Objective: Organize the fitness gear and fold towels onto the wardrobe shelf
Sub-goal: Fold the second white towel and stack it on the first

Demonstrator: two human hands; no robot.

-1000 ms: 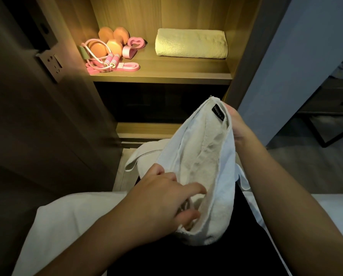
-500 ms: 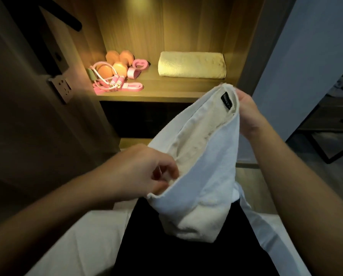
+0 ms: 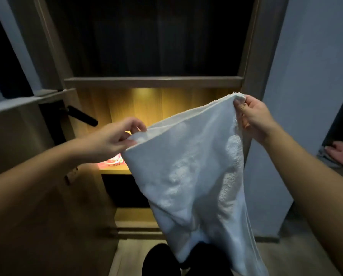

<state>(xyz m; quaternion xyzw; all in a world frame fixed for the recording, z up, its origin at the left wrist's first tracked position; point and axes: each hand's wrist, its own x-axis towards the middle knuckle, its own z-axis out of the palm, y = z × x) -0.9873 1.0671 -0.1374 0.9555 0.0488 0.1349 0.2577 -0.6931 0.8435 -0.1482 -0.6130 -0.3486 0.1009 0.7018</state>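
Observation:
A white towel (image 3: 188, 176) hangs spread in front of the open wardrobe. My left hand (image 3: 114, 138) pinches its upper left corner. My right hand (image 3: 252, 116) grips the upper right corner, held higher. The cloth drapes down past my knees and hides most of the lit wardrobe shelf (image 3: 114, 171). Only a bit of the pink fitness gear (image 3: 113, 161) shows beside the towel's left edge. The folded yellow towel on that shelf is hidden.
The wardrobe door (image 3: 27, 156) stands open on the left, with a black handle (image 3: 83, 117). A dark upper compartment (image 3: 152, 36) sits above the shelf. A grey wall (image 3: 306, 76) is at right, with pink cloth (image 3: 342, 154) beyond it.
Both hands rose and moved apart, so the bunched towel opened out into a hanging sheet. The view tilted upward, and the towel now covers the shelf's contents.

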